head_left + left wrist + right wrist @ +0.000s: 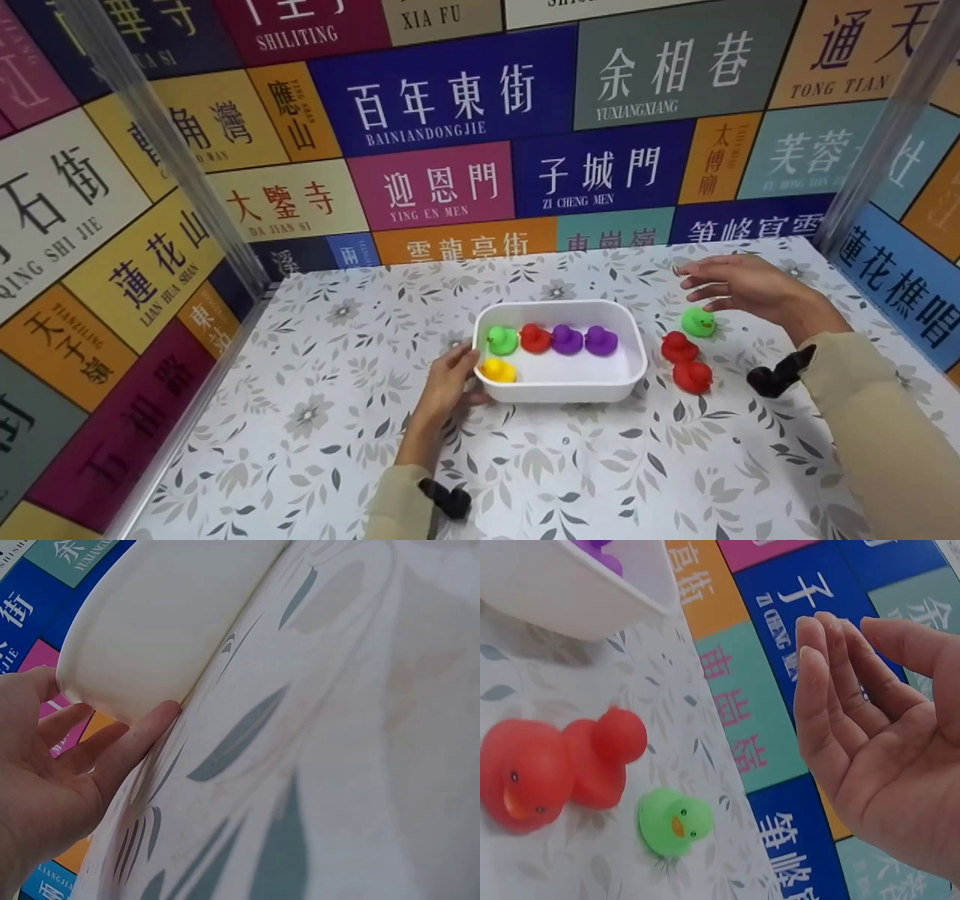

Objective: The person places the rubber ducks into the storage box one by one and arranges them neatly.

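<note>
My left hand [448, 379] holds the left end of a white plastic tub [562, 394], digits against its rim and outer wall. In the tub are a green duck [502, 340], a red duck [535, 339], two purple ducks [566, 340] and a yellow duck [498, 370]. To the tub's right, my right hand [757, 289] hovers with nothing in it, its fingers loosely bent. Close below its fingertips is another green duck [671, 821] on the table. Two red toy ducks [679, 346] sit touching each other, nearer the tub.
A floral-patterned cloth [570, 465] covers the table. Behind it stands a wall of colourful panels with lettering [442, 97]. Clear upright strips [172, 142] run up the corners at left and right. Black wrist mounts [780, 375] sit on the beige sleeves [877, 420].
</note>
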Tool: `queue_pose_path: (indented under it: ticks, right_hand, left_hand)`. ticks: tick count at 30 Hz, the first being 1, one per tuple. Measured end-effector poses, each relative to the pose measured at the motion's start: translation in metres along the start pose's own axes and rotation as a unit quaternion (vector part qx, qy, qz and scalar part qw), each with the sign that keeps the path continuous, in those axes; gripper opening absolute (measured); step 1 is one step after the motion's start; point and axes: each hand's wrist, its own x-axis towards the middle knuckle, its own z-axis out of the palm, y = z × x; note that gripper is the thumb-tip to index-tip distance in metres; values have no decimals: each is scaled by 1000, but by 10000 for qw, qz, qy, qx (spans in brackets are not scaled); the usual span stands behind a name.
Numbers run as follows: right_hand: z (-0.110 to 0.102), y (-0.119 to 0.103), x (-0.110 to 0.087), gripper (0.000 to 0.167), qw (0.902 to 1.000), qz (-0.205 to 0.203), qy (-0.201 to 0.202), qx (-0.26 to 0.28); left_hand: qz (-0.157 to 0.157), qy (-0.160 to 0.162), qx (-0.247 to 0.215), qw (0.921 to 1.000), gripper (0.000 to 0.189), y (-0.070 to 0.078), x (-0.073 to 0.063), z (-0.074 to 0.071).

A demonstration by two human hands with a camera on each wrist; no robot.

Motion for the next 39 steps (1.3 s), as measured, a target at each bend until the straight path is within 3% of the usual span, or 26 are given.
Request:
queue_pose_path:
  ticks: [18,26,35,39]
  right_hand:
    - [-6,64,18,67,9992,346,114,143]
    - [-12,78,15,76,9973,596,318,294]
    - [-14,88,15,69,9946,808,643,120]
    - [-9,91,18,68,9955,789,523,11]
  left_hand:
    - [5,24,-298,9996,50,1,-1,-6]
    - [-1,55,-64,10000,50,1,-1,-3]
    - [-93,57,-24,9999,49,2,0,-1]
    - [-91,57,-109,9999,49,0,1,-1]
